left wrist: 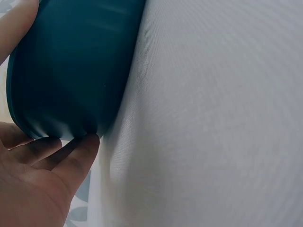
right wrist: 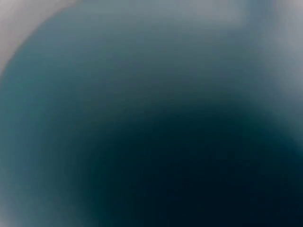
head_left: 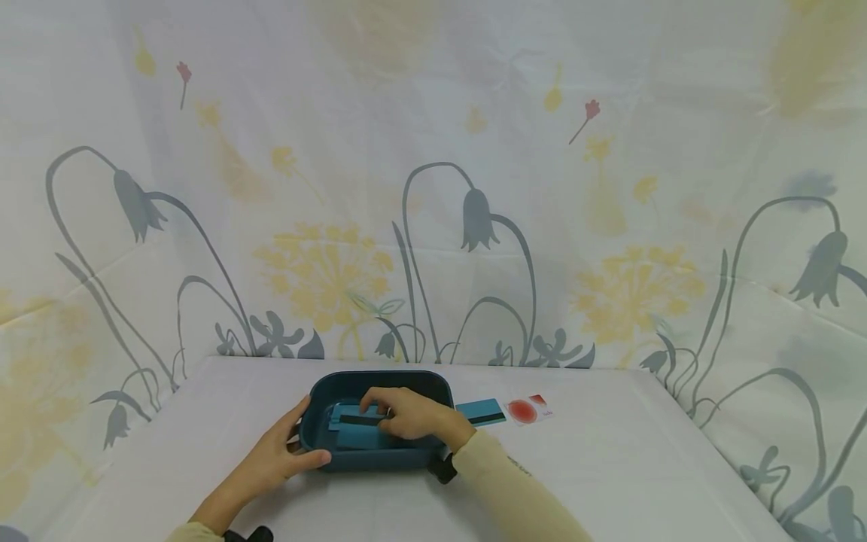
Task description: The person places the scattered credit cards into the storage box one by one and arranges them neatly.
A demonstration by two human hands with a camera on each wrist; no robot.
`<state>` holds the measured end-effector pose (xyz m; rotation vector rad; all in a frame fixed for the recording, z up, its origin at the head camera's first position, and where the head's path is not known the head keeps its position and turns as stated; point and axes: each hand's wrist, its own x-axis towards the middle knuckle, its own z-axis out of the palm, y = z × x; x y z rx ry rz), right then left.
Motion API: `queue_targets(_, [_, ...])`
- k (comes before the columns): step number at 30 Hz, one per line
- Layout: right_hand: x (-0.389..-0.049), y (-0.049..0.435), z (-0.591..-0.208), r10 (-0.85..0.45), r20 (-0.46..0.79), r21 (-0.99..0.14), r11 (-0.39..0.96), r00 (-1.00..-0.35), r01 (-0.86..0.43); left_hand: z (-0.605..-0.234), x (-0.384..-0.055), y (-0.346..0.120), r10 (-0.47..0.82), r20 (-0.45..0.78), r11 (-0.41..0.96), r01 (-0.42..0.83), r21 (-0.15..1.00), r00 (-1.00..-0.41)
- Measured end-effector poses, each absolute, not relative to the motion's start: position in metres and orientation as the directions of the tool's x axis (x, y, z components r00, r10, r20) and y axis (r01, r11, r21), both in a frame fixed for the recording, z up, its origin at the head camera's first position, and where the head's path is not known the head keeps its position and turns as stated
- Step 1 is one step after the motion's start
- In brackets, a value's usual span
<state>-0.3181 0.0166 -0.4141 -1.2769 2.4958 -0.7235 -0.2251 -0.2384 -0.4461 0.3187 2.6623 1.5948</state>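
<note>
The tray (head_left: pixel 375 461) is gripped at its left end by the left hand (head_left: pixel 271 450), while inside it the cards (head_left: pixel 357 435), presumably light, stiff, slippery and best taken by their edges, are reached by the right hand (head_left: pixel 412 414), whose grip cannot be told.

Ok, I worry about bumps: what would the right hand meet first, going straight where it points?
Probably the striped blue card in the tray; whether the right hand already touches it is unclear.
</note>
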Motion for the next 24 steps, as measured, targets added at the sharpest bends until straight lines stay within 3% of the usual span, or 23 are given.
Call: queue_targets(24, [-0.319,-0.003,-0.429,-0.789,-0.006,-0.403,0.565,-0.615,-0.72,-0.445,-0.225,-0.239,0.188,0.072,0.448,0.15,0.881,-0.98])
